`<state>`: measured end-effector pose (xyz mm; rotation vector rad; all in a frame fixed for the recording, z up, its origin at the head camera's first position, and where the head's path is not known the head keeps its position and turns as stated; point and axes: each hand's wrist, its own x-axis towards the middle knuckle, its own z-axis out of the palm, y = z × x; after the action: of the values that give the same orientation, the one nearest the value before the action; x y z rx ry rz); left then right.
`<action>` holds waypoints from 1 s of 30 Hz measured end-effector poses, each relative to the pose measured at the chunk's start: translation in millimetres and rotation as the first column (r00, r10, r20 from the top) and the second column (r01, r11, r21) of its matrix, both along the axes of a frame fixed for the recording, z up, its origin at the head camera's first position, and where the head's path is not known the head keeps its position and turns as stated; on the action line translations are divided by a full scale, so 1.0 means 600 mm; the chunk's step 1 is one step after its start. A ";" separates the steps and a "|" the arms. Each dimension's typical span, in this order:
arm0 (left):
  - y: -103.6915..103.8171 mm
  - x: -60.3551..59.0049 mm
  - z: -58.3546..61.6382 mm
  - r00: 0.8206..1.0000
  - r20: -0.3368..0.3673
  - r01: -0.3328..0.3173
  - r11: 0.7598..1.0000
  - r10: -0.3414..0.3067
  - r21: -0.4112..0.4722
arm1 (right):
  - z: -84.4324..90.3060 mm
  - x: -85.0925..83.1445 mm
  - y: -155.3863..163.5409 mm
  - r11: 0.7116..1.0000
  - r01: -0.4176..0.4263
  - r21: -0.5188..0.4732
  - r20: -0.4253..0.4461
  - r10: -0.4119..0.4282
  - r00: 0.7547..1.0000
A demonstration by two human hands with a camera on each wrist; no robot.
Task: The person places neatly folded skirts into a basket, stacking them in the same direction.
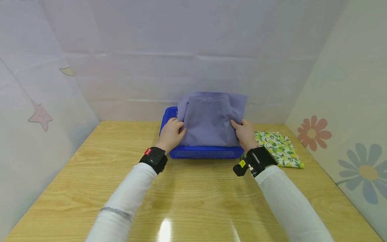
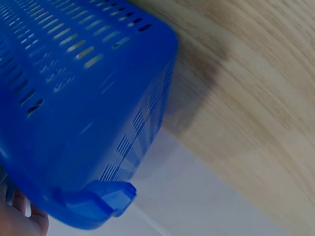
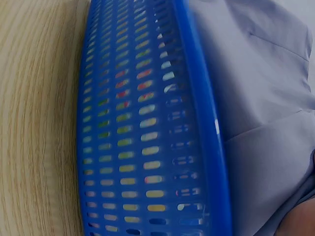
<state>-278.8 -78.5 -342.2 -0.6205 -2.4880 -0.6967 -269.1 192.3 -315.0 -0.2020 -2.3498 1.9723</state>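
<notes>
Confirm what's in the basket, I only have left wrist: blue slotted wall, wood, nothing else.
Observer: A folded lavender garment sits on top of the blue basket, standing higher than its rim.
Operator: Are both hands on it?
Observer: Yes. The left hand has its grip on the garment's left edge, and the right hand has its grip on the right edge.
Operator: Anything else on the table?
Observer: A folded cloth with a green and yellow print lies flat on the wooden table, just right of the basket, beyond the right hand.
</notes>
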 end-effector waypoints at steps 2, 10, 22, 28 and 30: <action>0.000 0.002 -0.005 1.000 0.009 0.000 1.000 0.000 0.001 | -0.001 -0.002 -0.002 0.998 0.014 0.055 0.005 -0.014 1.000; -0.001 0.006 -0.017 0.959 0.283 -0.008 0.999 0.018 -0.036 | -0.028 -0.004 0.004 0.961 -0.082 0.263 0.109 0.054 0.993; 0.016 0.001 -0.008 0.840 0.523 -0.105 0.988 0.147 -0.109 | -0.037 -0.012 0.010 0.812 -0.188 0.553 0.116 0.149 0.982; 0.021 0.001 -0.009 0.791 0.575 -0.132 0.976 0.209 -0.172 | -0.040 -0.009 0.007 0.702 -0.266 0.661 0.158 0.216 0.963; 0.023 0.002 -0.009 0.781 0.587 -0.130 0.975 0.212 -0.179 | -0.042 -0.007 0.004 0.706 -0.258 0.660 0.155 0.208 0.966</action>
<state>-277.4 -64.7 -347.3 -0.2123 -3.1556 -0.7535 -273.1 195.0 -339.9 0.0841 -3.0773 1.0303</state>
